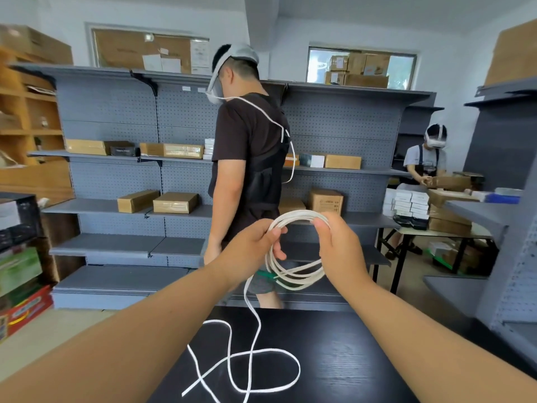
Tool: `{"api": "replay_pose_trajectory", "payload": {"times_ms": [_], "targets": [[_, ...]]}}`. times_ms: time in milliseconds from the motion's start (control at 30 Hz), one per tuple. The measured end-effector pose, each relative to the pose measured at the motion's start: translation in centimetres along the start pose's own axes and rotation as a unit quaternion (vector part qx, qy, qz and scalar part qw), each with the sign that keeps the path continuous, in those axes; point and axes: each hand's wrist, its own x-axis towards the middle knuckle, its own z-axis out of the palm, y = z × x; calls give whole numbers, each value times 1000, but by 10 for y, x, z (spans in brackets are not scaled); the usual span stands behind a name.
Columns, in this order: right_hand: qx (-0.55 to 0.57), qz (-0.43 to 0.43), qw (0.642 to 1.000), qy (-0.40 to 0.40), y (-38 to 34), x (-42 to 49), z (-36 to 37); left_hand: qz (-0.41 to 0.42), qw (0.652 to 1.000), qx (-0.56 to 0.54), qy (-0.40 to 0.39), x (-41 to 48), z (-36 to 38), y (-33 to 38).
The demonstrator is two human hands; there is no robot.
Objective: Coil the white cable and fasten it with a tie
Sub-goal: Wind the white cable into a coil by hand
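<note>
White cable (291, 279) coil gripped by left hand (255, 242) and right hand (337, 247), tail slack on black table (348, 359).

No text comes through clearly. There's dark print on the cardboard box (326, 201) on the grey shelving (116, 112), sheets of paper (162, 64) on the corkboard (122, 48) and bright lettering on the red carton (26, 309) at the left edge, all too blurred to read.

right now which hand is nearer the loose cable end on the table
Left. Left hand grips the coil on the left, above the loose end; right hand pinches it on the right, farther off.
</note>
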Motion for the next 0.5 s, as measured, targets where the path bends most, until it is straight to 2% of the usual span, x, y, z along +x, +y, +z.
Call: {"api": "replay_pose_trajectory", "payload": {"times_ms": [67,133,500], "targets": [[7,11,1000,-5,-2,0,5,30,997,57,34,2,-2,-2],[14,28,999,-20,-4,0,8,39,997,55,44,4,-5,-4],[62,78,988,-118,-10,5,18,2,992,125,4,16,-30,-7]]}}
